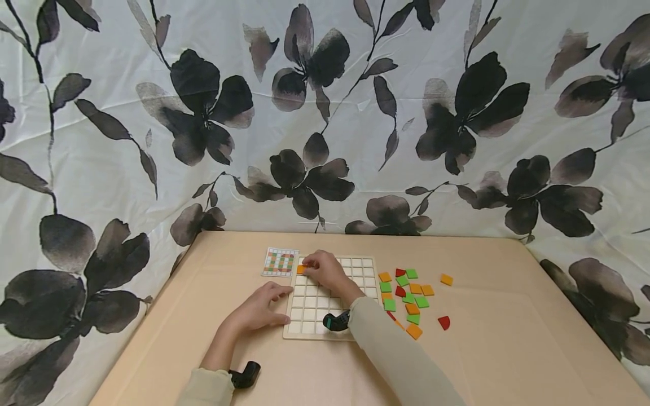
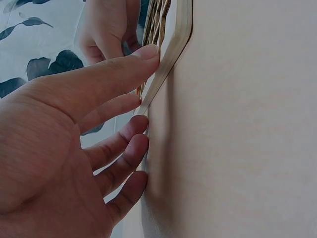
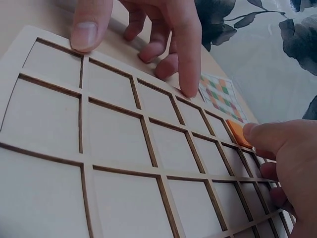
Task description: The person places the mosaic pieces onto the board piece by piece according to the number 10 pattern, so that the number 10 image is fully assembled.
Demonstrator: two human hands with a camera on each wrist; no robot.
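A pale wooden grid board (image 1: 311,332) lies on the table. My left hand (image 1: 260,307) is at its left side, thumb and forefinger spread along the edge; in the left wrist view the fingers of the left hand (image 2: 54,119) are fairly straight and touch the rim. Over the board's far left corner, my right hand (image 1: 330,273) holds an orange square tile (image 1: 301,269). The right wrist view shows the thumb of the right hand (image 3: 292,153) on the orange tile (image 3: 238,133), which sits at a corner cell; the fingertips beneath are partly hidden.
A printed pattern card (image 1: 280,261) with coloured squares lies beyond the board's left corner. Right of the board are scattered loose green tiles (image 1: 389,304), orange tiles (image 1: 413,331) and red rounded pieces (image 1: 444,322). A floral cloth (image 1: 310,135) hangs behind the table (image 1: 508,349).
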